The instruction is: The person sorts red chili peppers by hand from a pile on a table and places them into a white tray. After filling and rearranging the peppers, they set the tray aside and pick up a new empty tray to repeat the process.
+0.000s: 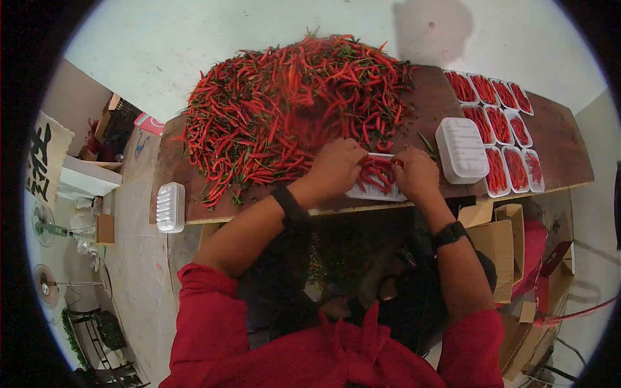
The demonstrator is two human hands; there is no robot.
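A white foam tray lies near the table's front edge with a small bunch of red chillies on it. My left hand is at the tray's left side, its fingers curled onto the chillies. From the right, my right hand pinches the other end of the bunch, thumb and fingers closed. My own fingers hide part of the chillies. Just beyond my hands rises a large heap of red chillies with green stems, blurred in places.
Stacked white trays stand right of my hands. Several filled chilli trays sit in rows farther right. Another white tray stack is at the table's left corner. A green chilli lies near the stack. Open cardboard boxes are below the table.
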